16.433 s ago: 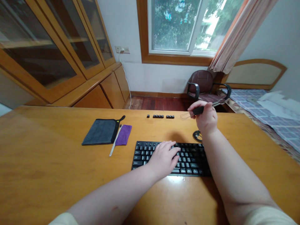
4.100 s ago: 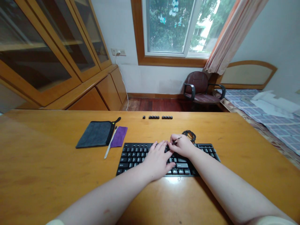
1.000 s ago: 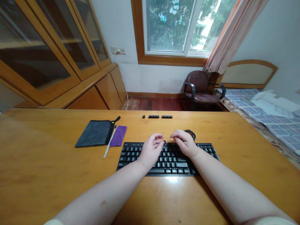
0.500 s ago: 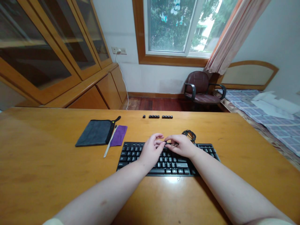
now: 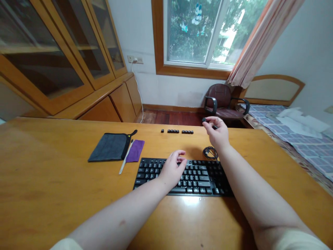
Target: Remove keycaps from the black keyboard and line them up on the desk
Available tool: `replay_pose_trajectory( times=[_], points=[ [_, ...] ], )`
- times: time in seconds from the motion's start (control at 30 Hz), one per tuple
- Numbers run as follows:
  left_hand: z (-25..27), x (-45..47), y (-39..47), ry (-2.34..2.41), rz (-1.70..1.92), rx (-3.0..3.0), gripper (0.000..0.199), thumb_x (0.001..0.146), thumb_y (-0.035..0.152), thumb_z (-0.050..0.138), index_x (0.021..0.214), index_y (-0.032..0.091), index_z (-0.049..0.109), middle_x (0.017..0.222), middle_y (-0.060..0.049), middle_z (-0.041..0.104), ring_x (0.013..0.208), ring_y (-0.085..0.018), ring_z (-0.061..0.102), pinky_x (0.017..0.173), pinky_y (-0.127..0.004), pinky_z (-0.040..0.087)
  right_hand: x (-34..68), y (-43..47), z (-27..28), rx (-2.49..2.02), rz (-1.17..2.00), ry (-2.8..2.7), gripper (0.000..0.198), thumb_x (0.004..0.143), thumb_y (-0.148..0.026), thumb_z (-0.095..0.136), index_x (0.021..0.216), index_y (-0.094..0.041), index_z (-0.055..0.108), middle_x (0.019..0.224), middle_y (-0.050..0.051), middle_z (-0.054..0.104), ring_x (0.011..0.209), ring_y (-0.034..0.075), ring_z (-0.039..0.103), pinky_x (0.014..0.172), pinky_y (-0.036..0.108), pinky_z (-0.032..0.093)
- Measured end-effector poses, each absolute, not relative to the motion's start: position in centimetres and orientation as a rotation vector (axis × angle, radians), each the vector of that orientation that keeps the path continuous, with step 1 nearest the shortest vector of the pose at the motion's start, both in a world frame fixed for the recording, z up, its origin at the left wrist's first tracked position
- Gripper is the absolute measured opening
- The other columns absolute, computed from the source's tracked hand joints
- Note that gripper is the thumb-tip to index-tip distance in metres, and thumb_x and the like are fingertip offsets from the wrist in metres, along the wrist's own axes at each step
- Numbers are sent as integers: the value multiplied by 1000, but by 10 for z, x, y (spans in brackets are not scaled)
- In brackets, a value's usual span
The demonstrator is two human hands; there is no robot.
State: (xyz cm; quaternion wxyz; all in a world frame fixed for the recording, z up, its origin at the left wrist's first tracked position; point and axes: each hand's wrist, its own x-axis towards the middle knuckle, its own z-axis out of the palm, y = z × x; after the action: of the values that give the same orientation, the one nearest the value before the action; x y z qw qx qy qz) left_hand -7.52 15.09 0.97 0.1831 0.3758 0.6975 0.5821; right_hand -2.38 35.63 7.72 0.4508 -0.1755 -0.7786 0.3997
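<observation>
While the right hand point(image 5: 218, 131) pinches a black keycap point(image 5: 204, 119) in its grip near the far edge of the desk point(image 5: 65, 194), what looks like a dark handle point(image 5: 215, 127) shows in its palm. The left hand point(image 5: 173, 170), grip loosely spread, hides part of the black keyboard point(image 5: 197, 177) (paler base showing in the top row). A cabinet point(image 5: 127, 92) has shelves behind glass; loose keycaps point(image 5: 173, 131), a coiled cable point(image 5: 210, 153), a brush point(image 5: 126, 157) and a purple cloth point(image 5: 136, 151) lie around.
</observation>
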Motion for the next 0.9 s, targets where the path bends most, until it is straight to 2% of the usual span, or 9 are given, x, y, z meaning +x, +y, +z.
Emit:
replay_pose_trajectory(
  times=[0.1, 0.17, 0.27, 0.37, 0.6, 0.9],
  points=[
    [12, -75, 150, 1995, 1613, 1069, 23, 82, 21, 51, 103, 16, 55, 102, -8, 59, 88, -15, 59, 84, -33, 49, -44, 395, 63, -560, 705, -2097, 26, 82, -40, 54, 96, -18, 56, 65, 0, 53, 60, 13, 50, 61, 25, 40],
    [11, -75, 150, 2001, 1614, 1068, 22, 82, 21, 51, 103, 17, 56, 102, -7, 60, 88, -15, 60, 84, -33, 50, -52, 415, 44, -699, 574, -2300, 26, 81, -38, 54, 98, -18, 58, 80, 6, 63, 71, 17, 56, 66, 27, 41],
    [10, -75, 150, 1998, 1610, 1071, 23, 82, 21, 51, 104, 18, 56, 102, -7, 60, 89, -15, 60, 84, -33, 50, -56, 430, 18, -918, 515, -2634, 27, 82, -37, 53, 102, -20, 59, 92, 9, 67, 81, 21, 60, 68, 28, 42],
    [10, -74, 150, 1997, 1599, 1074, 23, 82, 22, 51, 104, 18, 56, 103, -7, 60, 89, -16, 60, 85, -34, 50, -57, 433, 5, -911, 445, -2802, 29, 81, -37, 54, 103, -20, 60, 99, 11, 67, 86, 22, 60, 71, 28, 42],
    [14, -74, 150, 2012, 1568, 1081, 23, 81, 20, 51, 103, 17, 56, 101, -7, 60, 88, -16, 60, 84, -33, 50, -58, 438, 3, -915, 427, -2821, 32, 82, -37, 50, 106, -18, 60, 101, 12, 67, 89, 22, 61, 72, 28, 42],
    [14, -74, 149, 2026, 1546, 1095, 24, 81, 21, 51, 104, 17, 56, 100, -7, 60, 88, -16, 60, 84, -32, 50, -55, 440, -3, -916, 423, -2827, 29, 83, -36, 49, 101, -17, 62, 100, 12, 67, 88, 22, 61, 72, 28, 41]
  ],
)
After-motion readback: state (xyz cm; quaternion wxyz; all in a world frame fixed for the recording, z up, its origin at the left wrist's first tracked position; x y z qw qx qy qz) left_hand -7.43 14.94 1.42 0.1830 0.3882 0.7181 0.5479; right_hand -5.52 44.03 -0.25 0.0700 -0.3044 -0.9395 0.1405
